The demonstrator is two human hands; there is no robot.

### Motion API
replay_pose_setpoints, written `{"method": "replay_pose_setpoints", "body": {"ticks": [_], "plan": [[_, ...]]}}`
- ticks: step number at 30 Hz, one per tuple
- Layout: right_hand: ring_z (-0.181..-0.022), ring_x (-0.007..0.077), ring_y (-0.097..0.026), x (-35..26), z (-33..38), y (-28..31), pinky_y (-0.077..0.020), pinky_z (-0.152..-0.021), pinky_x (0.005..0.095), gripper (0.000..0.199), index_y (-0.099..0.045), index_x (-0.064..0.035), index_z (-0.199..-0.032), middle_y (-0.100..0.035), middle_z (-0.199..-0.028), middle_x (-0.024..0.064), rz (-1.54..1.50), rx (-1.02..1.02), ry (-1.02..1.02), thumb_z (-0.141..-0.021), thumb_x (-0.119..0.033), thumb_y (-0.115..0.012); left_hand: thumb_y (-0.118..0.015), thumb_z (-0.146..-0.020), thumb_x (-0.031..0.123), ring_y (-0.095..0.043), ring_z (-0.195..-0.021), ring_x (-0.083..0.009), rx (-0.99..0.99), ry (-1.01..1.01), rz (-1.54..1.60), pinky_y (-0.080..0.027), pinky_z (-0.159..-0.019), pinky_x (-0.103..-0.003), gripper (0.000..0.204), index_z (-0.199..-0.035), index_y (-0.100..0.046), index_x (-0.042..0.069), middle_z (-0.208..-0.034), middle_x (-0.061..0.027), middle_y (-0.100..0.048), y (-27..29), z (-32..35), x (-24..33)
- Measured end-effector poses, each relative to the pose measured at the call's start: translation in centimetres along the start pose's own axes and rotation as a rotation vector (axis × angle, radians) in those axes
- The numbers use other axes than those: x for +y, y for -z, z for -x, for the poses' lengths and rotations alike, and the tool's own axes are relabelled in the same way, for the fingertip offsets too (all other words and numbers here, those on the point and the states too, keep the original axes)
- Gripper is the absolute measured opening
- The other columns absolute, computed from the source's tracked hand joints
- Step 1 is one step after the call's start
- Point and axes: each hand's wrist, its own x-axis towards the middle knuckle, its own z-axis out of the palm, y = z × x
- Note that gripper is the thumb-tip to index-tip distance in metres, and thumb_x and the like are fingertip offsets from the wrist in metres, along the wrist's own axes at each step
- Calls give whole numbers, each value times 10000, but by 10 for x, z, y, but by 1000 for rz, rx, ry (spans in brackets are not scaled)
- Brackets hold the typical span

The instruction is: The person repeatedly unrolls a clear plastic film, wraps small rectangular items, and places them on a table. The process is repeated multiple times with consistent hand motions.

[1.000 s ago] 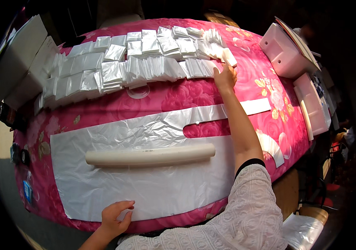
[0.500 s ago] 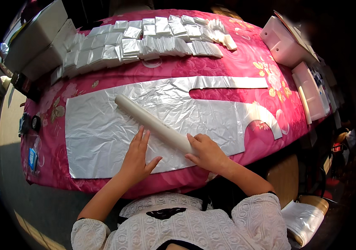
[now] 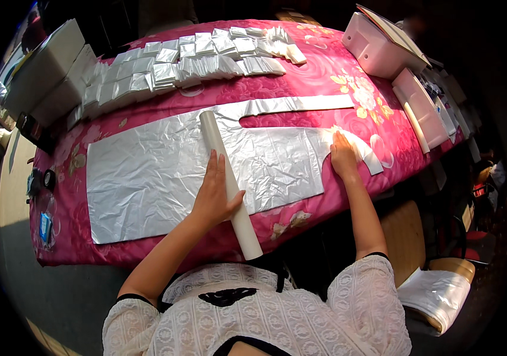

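Note:
A thin, crinkled white plastic sheet (image 3: pixel 140 178), cut like an apron with a long strap and a curved neck piece, lies flat on the table. Across its middle rests a smooth white tube (image 3: pixel 243 228), its near end sticking out past the table's front edge. My left hand (image 3: pixel 215 193) lies over the tube, fingers stretched out along its left side and thumb across to its right. Farther right, my right hand (image 3: pixel 343 155) is laid flat on the sheet's curved neck piece, fingers extended, covering part of the curve.
Pink flowered cloth (image 3: pixel 289 202) covers the table. Rows of folded white plastic packets (image 3: pixel 164 71) line the far side. White boxes (image 3: pixel 48 74) stand far left, a foam box (image 3: pixel 372 47) far right. A wooden chair (image 3: pixel 405 237) is near right.
The tube has swung to point more toward me, its near end now past the table edge. My right hand left it for the neck piece; my left hand moved onto it. The view shifted slightly.

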Motion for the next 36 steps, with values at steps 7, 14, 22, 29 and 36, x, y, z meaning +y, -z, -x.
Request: {"method": "replay_pose_setpoints", "body": {"ticks": [7,14,22,29,36], "plan": [[-1256,333,-339,7,-4,37,-242,-1039,474,389,-504,-6,-1187,-440,-1291,189,501,318,-284,-826,-150,-519,-626,-762,257,-146,-1330,-417,-57,10,-121,-208,-1073,-415,790,-1347,-210,-73,-1425,-295,-106,-1,0,0],[-1252,315,-361,-124,21,5,-284,-1038,380,440,-496,14,-1210,-423,-1318,192,-319,-193,430,-834,-211,-532,-620,-768,319,-100,-1335,-427,-20,-62,-65,-164,-1083,-427,843,-1362,-166,-71,-1431,-296,-60,-11,4,-4],[-1106,313,-508,49,4,5,-385,-959,366,281,-595,6,-1062,-563,-1151,180,-6,200,-80,-836,-134,-506,-628,-754,351,-115,-1322,-450,-78,-60,-36,-167,-1083,-438,874,-1353,-165,-84,-1414,-316,-98,-10,2,1],[-749,280,-602,-19,5,33,-463,-689,369,121,-571,-42,-719,-638,-798,90,-169,438,5,-689,-93,-677,-620,-764,269,-151,-1332,-389,-21,-92,-19,-175,-1080,-425,771,-1351,-230,-45,-1419,-274,-142,-12,-1,7],[-570,149,-528,-223,65,81,-435,-534,270,171,-543,-19,-835,-563,-705,63,-910,-169,78,-718,-68,-659,-549,-870,243,-547,-1012,-197,-67,417,1043,-451,-851,-307,479,-1248,-409,-15,-1125,-139,-532,8,2,27]]}}
